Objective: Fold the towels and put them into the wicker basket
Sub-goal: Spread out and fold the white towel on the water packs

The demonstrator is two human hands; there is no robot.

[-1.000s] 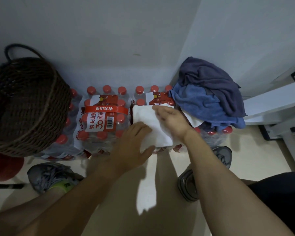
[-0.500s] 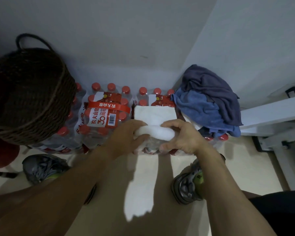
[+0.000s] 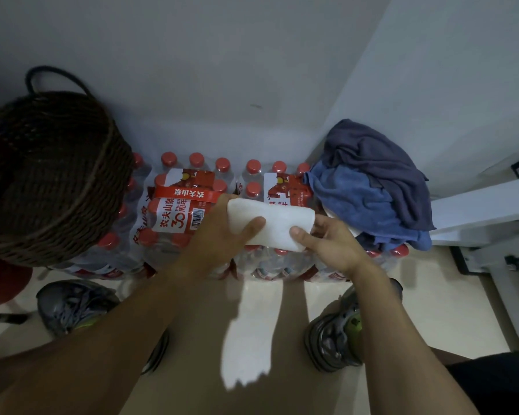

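A folded white towel is held just above the shrink-wrapped packs of red-capped water bottles. My left hand grips its left end, thumb on top. My right hand grips its right end, thumb pressed on the near edge. The dark wicker basket stands at the left on the bottle packs, its inside too dark to see. At the right, a heap of unfolded towels lies on the packs: a blue towel under a dark grey-purple towel.
White walls meet in a corner behind the bottles. A white frame or furniture piece stands at the right. My two grey shoes are on the pale floor below. A red object sits under the basket at the left.
The white towel lay flat on the bottles under both hands; it was folded over toward the near side, and now both hands have lifted it, held by its two ends.
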